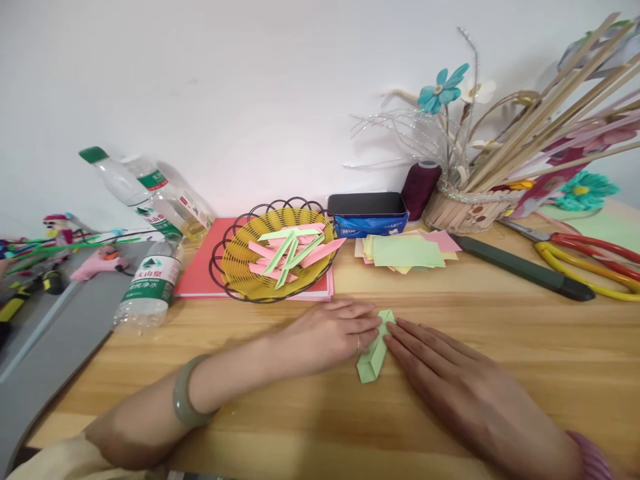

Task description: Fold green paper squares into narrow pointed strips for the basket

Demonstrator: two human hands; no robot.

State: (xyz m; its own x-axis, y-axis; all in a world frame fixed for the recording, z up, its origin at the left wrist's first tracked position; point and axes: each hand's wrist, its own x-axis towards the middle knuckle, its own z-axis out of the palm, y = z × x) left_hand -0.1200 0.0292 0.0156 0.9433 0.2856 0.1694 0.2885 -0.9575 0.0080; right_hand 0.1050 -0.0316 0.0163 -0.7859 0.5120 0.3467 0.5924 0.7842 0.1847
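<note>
A small green folded paper strip (374,353) lies on the wooden table (500,347) in front of me. My left hand (327,333) rests flat beside it, fingers stretched out and pressing on its upper left edge. My right hand (450,373) lies flat on the other side, fingertips touching the paper's top right. Neither hand grips anything. A jade-green bangle (187,400) sits on my left wrist.
Behind the hands a yellow wire basket (273,257) holds folded pink and green strips, on a red book (200,273). A stack of coloured paper squares (407,252), a tin box (367,212), a dark knife (520,269), scissors (590,263), a flower basket (467,210) and water bottles (150,287) stand around.
</note>
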